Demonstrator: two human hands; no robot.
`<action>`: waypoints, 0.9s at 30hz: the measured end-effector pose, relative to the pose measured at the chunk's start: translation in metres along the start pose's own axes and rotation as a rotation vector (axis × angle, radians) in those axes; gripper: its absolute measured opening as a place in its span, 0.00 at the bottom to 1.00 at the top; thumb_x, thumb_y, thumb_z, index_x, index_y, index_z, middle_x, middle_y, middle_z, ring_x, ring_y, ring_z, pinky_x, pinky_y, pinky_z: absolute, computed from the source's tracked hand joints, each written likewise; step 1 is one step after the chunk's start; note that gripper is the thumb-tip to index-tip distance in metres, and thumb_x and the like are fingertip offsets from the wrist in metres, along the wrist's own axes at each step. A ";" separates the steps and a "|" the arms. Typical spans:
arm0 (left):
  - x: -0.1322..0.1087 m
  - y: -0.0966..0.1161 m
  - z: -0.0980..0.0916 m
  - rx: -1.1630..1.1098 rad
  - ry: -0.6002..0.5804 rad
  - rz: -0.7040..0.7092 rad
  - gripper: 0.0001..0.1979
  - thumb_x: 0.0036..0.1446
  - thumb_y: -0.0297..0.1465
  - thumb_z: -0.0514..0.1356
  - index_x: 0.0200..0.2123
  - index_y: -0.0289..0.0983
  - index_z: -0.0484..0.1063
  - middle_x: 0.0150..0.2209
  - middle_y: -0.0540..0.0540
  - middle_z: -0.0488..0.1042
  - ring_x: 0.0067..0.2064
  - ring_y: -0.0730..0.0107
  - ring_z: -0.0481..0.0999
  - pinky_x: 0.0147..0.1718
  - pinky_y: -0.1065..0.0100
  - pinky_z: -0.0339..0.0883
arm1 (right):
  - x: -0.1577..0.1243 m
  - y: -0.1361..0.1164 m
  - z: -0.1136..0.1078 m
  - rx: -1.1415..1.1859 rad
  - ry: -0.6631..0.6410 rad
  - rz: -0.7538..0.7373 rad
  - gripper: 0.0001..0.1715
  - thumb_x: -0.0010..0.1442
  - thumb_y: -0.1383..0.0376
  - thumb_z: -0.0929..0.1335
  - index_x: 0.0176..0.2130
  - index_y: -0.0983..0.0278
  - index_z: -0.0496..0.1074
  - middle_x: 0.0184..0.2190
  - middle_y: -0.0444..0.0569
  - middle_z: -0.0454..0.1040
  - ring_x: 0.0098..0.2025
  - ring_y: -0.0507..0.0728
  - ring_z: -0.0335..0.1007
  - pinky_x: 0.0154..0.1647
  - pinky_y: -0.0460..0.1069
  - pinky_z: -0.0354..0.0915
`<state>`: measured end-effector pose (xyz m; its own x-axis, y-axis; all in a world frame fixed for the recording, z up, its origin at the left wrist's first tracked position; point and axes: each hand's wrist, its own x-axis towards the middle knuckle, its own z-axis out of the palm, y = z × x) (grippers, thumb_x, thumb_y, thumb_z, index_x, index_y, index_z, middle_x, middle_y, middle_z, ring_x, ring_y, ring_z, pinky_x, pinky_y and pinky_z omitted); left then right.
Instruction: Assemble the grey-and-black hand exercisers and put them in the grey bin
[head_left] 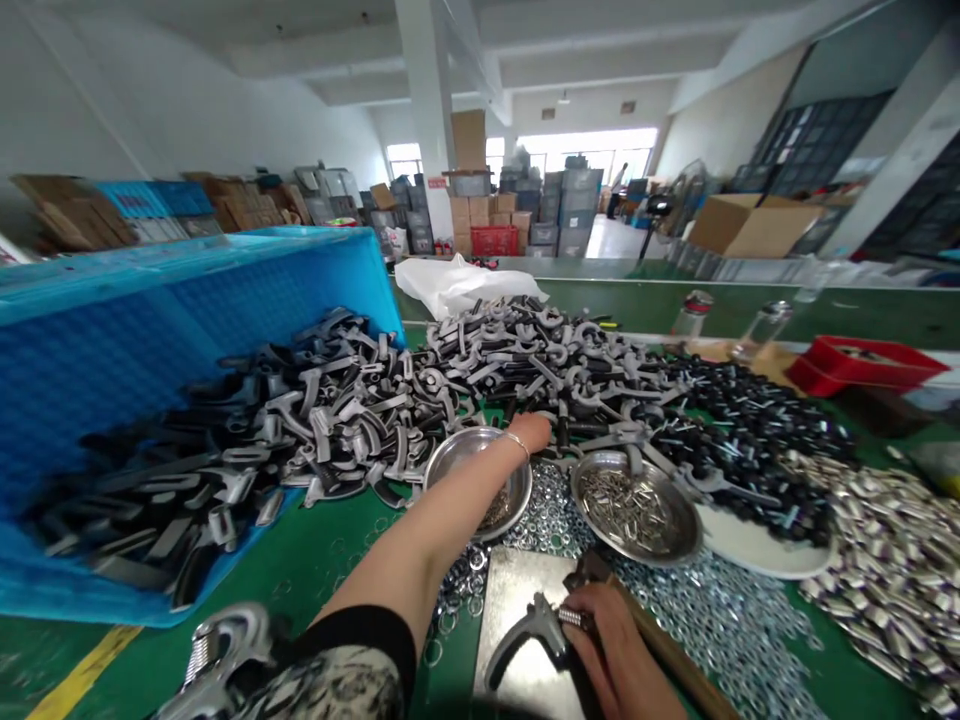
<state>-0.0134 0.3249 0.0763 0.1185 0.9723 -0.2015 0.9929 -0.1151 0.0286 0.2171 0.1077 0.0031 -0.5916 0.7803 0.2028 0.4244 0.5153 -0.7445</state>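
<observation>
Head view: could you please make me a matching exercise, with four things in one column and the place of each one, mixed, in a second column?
Things:
1. left hand
2. right hand
3. red tray
4. blue crate

Places:
a. far right of the table
b. at the left, parts spilling from it
c. at the pile of grey parts, beyond the steel bowl
d. holding a grey part on the metal plate

Pairs: 1-c, 2-d, 3-a, 4-b

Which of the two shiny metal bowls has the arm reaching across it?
The left bowl, nearer the blue crate; the right bowl, full of small pins, lies uncovered.
</observation>
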 end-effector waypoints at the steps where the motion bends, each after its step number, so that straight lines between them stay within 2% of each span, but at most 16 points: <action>1: 0.005 0.001 -0.002 0.007 -0.013 0.002 0.18 0.65 0.38 0.60 0.55 0.36 0.68 0.54 0.41 0.71 0.49 0.60 0.75 0.47 0.54 0.73 | -0.001 -0.005 -0.001 0.104 0.016 0.069 0.11 0.69 0.59 0.63 0.49 0.59 0.68 0.48 0.54 0.75 0.51 0.60 0.74 0.53 0.54 0.69; 4: 0.005 0.003 -0.013 0.028 0.025 0.024 0.15 0.65 0.34 0.59 0.52 0.34 0.70 0.52 0.39 0.72 0.51 0.59 0.74 0.49 0.54 0.72 | -0.003 -0.020 -0.002 0.490 0.042 0.284 0.16 0.70 0.53 0.60 0.50 0.59 0.65 0.43 0.54 0.79 0.45 0.60 0.77 0.49 0.54 0.70; 7: -0.022 0.005 -0.027 0.046 0.150 0.044 0.14 0.67 0.26 0.53 0.53 0.30 0.70 0.49 0.32 0.72 0.55 0.52 0.72 0.53 0.51 0.66 | -0.001 -0.031 -0.004 0.849 0.083 0.395 0.17 0.70 0.50 0.60 0.50 0.59 0.61 0.31 0.48 0.80 0.32 0.58 0.78 0.41 0.55 0.72; 9: -0.054 0.004 -0.035 0.002 0.252 0.075 0.20 0.66 0.21 0.49 0.60 0.32 0.65 0.48 0.32 0.72 0.55 0.52 0.71 0.53 0.50 0.65 | 0.001 -0.034 -0.008 1.014 0.137 0.451 0.18 0.68 0.51 0.64 0.49 0.60 0.61 0.29 0.47 0.79 0.29 0.57 0.77 0.38 0.54 0.71; 12: -0.116 -0.003 -0.034 -0.189 0.413 0.149 0.27 0.67 0.21 0.46 0.67 0.41 0.55 0.48 0.37 0.71 0.51 0.57 0.72 0.50 0.55 0.67 | -0.002 -0.036 -0.014 1.223 0.155 0.588 0.19 0.63 0.53 0.70 0.47 0.62 0.69 0.37 0.50 0.80 0.32 0.53 0.75 0.37 0.49 0.71; 13: -0.138 -0.005 -0.029 -0.338 0.457 0.167 0.26 0.68 0.23 0.45 0.67 0.42 0.54 0.48 0.38 0.70 0.49 0.59 0.73 0.48 0.57 0.68 | -0.004 -0.037 -0.015 1.276 0.125 0.641 0.19 0.61 0.53 0.72 0.45 0.63 0.71 0.38 0.51 0.80 0.33 0.53 0.74 0.38 0.49 0.71; 15: -0.182 -0.002 -0.009 -0.798 0.480 0.157 0.22 0.69 0.30 0.48 0.65 0.43 0.55 0.47 0.42 0.71 0.44 0.64 0.74 0.42 0.62 0.71 | -0.010 -0.041 -0.015 1.307 0.002 0.710 0.20 0.59 0.52 0.73 0.41 0.65 0.74 0.38 0.51 0.79 0.34 0.53 0.74 0.40 0.49 0.70; 16: -0.204 0.003 0.005 -1.071 0.451 0.128 0.20 0.69 0.35 0.50 0.62 0.42 0.56 0.45 0.43 0.72 0.40 0.67 0.74 0.38 0.65 0.71 | -0.012 -0.044 -0.014 1.263 -0.064 0.717 0.21 0.59 0.50 0.72 0.38 0.66 0.75 0.36 0.51 0.78 0.34 0.54 0.73 0.40 0.50 0.70; 18: -0.244 0.022 0.036 -1.497 0.323 0.012 0.19 0.65 0.42 0.56 0.54 0.40 0.60 0.37 0.48 0.72 0.31 0.71 0.73 0.30 0.69 0.69 | -0.016 -0.051 -0.011 1.023 -0.128 0.659 0.24 0.60 0.46 0.70 0.34 0.65 0.75 0.31 0.49 0.76 0.32 0.55 0.72 0.38 0.50 0.68; 20: -0.278 0.048 0.066 -1.740 0.177 -0.104 0.19 0.64 0.48 0.55 0.45 0.38 0.62 0.30 0.51 0.71 0.25 0.74 0.70 0.24 0.72 0.64 | -0.019 -0.059 -0.010 0.645 -0.069 0.515 0.25 0.61 0.45 0.67 0.31 0.63 0.72 0.26 0.45 0.73 0.30 0.55 0.68 0.34 0.49 0.65; 23: -0.313 0.083 0.095 -1.867 0.125 -0.196 0.23 0.66 0.53 0.48 0.41 0.37 0.63 0.22 0.52 0.69 0.19 0.75 0.65 0.19 0.73 0.58 | -0.021 -0.071 -0.009 0.198 0.013 0.280 0.19 0.64 0.48 0.65 0.32 0.60 0.68 0.26 0.44 0.71 0.30 0.57 0.67 0.35 0.50 0.61; 27: -0.332 0.101 0.099 -1.903 0.178 -0.227 0.26 0.66 0.55 0.43 0.38 0.38 0.63 0.16 0.56 0.63 0.15 0.76 0.58 0.16 0.73 0.54 | -0.025 -0.085 -0.010 0.018 -0.054 0.189 0.14 0.68 0.52 0.60 0.38 0.58 0.65 0.31 0.47 0.75 0.33 0.59 0.72 0.36 0.51 0.60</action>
<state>0.0484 -0.0294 0.0491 -0.1172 0.9555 -0.2707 -0.3385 0.2178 0.9154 0.2026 0.0481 0.0674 -0.5386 0.8423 0.0238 0.5196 0.3542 -0.7776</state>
